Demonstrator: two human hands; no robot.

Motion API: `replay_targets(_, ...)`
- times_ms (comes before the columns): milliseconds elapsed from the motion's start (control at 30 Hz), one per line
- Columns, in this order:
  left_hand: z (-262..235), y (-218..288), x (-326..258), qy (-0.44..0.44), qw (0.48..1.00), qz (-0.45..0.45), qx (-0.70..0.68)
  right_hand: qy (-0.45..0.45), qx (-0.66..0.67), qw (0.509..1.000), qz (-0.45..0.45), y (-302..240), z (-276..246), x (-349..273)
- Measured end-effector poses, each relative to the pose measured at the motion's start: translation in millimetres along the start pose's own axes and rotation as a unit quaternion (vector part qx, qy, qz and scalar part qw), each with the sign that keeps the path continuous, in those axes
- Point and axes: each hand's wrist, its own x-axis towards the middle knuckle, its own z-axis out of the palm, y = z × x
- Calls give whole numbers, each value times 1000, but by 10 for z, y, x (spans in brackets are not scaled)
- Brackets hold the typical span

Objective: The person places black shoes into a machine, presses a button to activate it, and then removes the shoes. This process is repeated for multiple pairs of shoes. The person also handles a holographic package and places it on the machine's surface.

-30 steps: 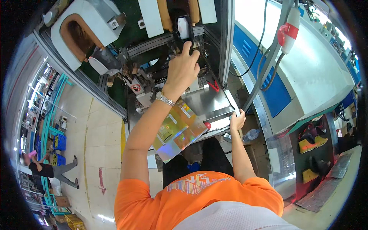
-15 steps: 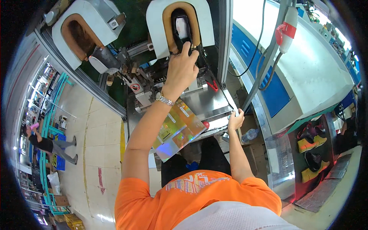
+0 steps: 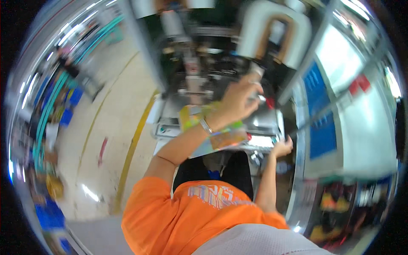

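Observation:
The picture is smeared by motion. My left hand (image 3: 240, 100), with a metal wristband, reaches up to the dark middle of a machine, just below a white horseshoe-shaped holder with a brown inner rim (image 3: 276, 34). Its fingers curl at a small pale part, but the blur hides whether they grip it. My right hand (image 3: 282, 148) is lower right, at the front edge of the machine's metal table (image 3: 265, 123). A colourful printed sheet (image 3: 223, 138) lies on the table under my left forearm.
The machine frame has blue panels (image 3: 323, 127) on the right and a red tag (image 3: 359, 85) on a pole. A pale floor with a yellow line (image 3: 131, 157) lies to the left, with blue crates and a person far off. Shelves of coloured items stand lower right.
The view has swung and blurred, so the machine now sits further right and higher. My left hand has come slightly down from the holder; my right hand stays at the table edge.

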Motion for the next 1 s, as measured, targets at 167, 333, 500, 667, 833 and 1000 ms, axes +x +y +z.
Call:
replay_targets(167,-307,-696,-1445,68,962,-225,140,-287,261,920,-59,-464,17,-190)
replay_targets(333,-554,-1018,-2734,103,896,-399,167,-534,224,806,-119,-821,487,-563)
replay_targets(500,-401,-961,-2931,117,833,-527,-120,-607,141,782,2,-1077,598,-841)
replay_targets(667,-13,-1163,-2877,100,907,-408,-15,-430,51,864,-257,-811,713,-814)
replay_targets(833,91,-1267,-2873,128,857,-495,-57,-483,-70,837,-249,-810,698,-771)
replay_targets(1000,162,-1266,-2904,174,855,-480,-93,-576,130,806,46,-751,462,-655)
